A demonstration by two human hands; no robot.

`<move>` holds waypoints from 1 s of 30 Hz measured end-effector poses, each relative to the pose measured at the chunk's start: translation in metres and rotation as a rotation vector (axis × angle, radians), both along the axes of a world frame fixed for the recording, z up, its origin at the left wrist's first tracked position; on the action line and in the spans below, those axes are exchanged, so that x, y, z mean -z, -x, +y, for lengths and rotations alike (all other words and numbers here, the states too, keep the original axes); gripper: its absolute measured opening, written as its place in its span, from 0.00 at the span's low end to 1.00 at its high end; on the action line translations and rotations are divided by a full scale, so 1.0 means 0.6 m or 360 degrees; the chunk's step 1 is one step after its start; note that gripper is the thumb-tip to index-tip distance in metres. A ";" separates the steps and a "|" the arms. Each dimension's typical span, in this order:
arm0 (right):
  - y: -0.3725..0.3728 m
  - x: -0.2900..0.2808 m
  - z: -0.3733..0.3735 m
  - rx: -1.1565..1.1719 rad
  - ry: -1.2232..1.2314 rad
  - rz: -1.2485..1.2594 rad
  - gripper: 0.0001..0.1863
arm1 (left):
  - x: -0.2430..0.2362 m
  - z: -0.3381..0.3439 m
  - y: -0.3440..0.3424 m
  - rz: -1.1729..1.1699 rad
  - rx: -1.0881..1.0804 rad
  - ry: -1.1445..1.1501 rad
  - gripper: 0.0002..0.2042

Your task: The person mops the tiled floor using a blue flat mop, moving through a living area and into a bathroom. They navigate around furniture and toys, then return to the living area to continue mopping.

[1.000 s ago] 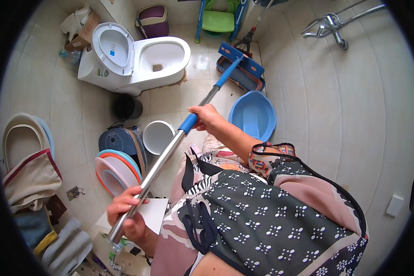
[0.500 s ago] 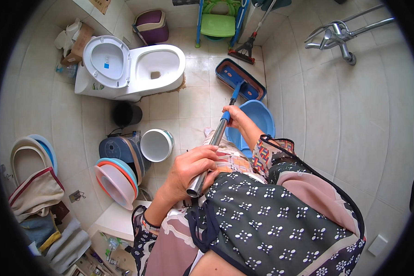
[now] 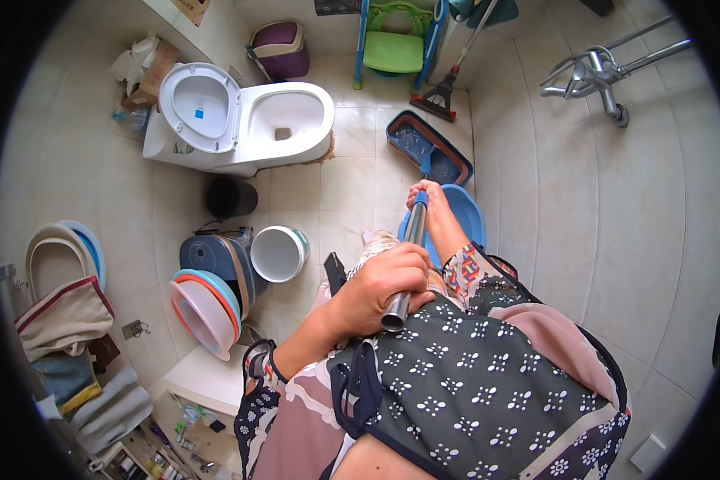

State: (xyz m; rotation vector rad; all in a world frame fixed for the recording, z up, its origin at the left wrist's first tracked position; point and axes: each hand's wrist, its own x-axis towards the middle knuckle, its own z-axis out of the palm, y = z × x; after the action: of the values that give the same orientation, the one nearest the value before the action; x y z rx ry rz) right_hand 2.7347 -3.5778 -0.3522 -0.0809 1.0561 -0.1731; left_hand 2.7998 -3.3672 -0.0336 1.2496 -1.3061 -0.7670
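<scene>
A flat mop's metal pole (image 3: 414,228) runs from my waist toward the far floor. My left hand (image 3: 386,284) is wrapped round the pole near its open end, close to my apron. Farther along, by a blue collar, my right hand (image 3: 430,200) grips the same pole. The blue lower shaft (image 3: 426,164) reaches down into a rectangular bucket (image 3: 462,178) with a brown inside. A mottled blue surface shows within the bucket; the mop head's exact outline is hard to make out. My right forearm partly covers a round blue basin (image 3: 474,218).
A white toilet (image 3: 304,124) with its lid up stands at the far left. Nearer on the left are a white bucket (image 3: 280,254), a black bin (image 3: 230,198) and stacked basins (image 3: 204,320). A squeegee-like mop (image 3: 436,104) leans beside a green step seat (image 3: 394,53). A tiled wall bounds the right.
The pole's near end and my left hand have swung right, so the pole points straighter ahead. The flat plate seen in the bucket before has given way to a mottled blue surface.
</scene>
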 end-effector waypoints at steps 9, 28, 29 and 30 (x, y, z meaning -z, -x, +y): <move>0.006 -0.031 0.024 -0.0179 0.0123 -0.0075 0.06 | -0.061 0.033 -0.003 -0.0195 0.0043 0.0153 0.11; -0.010 0.035 0.027 -0.0371 -0.0057 0.0161 0.08 | 0.004 0.049 0.005 -0.0073 -0.0073 -0.0044 0.09; -0.011 0.036 0.033 -0.0361 -0.0058 0.0129 0.07 | 0.006 0.057 0.005 -0.0066 -0.0098 -0.0067 0.09; -0.013 0.036 0.040 -0.0282 -0.0009 0.0127 0.07 | 0.006 0.065 0.005 -0.0060 -0.0124 -0.0089 0.09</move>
State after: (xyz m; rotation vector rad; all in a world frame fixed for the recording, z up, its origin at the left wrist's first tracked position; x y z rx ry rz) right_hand 2.7424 -3.5540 -0.3739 -0.1766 1.1229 -0.0066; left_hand 2.7966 -3.3284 -0.0374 1.3573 -1.2661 -0.7322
